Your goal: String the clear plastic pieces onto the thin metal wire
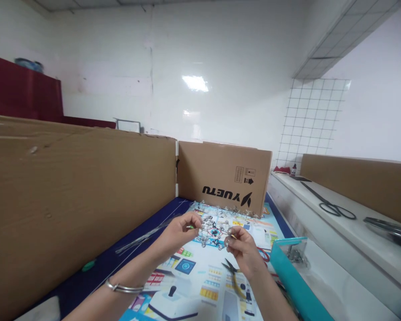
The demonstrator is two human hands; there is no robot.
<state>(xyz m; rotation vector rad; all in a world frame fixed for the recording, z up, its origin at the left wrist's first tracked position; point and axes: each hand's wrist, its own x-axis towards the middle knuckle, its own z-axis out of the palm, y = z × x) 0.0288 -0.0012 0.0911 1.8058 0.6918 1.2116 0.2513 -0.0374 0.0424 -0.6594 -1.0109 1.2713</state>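
My left hand (183,227) is raised over the printed mat (194,272), with thumb and forefinger pinched together. A speck of green shows at its fingertips, and what it grips is too small to make out. To the right, my right hand (243,249) is closed in a similar pinch on something tiny I cannot name. Small clear and dark loop-like pieces (215,242) lie on the mat around and beyond the fingertips. Close by my right hand, pliers (234,278) with yellow handles and dark jaws rest on the mat.
Cardboard panels (87,178) stand at the left, and a cardboard box (223,174) at the back. Thin wires (143,236) lie left of my hands. A teal container (299,281) stands right. Scissors (336,209) lie on the white ledge (316,196).
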